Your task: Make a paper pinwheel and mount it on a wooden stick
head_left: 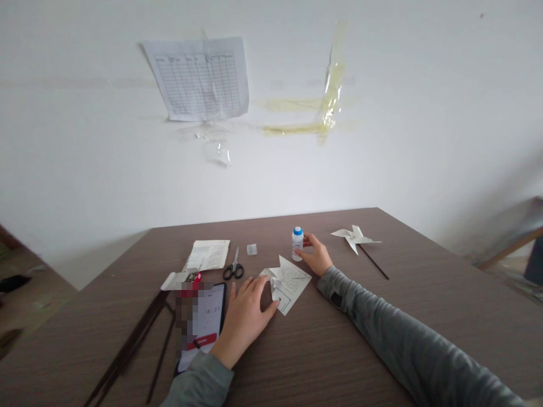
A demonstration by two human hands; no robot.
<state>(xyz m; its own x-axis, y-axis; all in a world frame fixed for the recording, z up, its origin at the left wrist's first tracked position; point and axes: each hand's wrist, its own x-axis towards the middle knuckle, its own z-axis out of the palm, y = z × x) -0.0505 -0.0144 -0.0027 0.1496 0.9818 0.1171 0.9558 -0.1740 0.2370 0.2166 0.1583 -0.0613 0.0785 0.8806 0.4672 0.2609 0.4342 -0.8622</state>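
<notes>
My right hand [316, 254] has its thumb and fingers around a small white bottle [297, 249] with a blue cap, which stands upright on the table. Fingers spread, my left hand [248, 311] rests its fingertips on a piece of printed paper [288, 288] that is partly folded into a pinwheel shape. Some of the paper's left side is hidden by those fingers. Right of the bottle lies a paper pinwheel [354, 237] on a dark stick [375, 263].
Scissors [233, 265] with black handles lie near a stack of paper [208, 254] and a small clear square piece [251, 249]. A phone [212, 314], a small red-and-white box [178, 281] and several dark sticks [131, 345] are at the left. The wall [271, 186] borders the table's back edge.
</notes>
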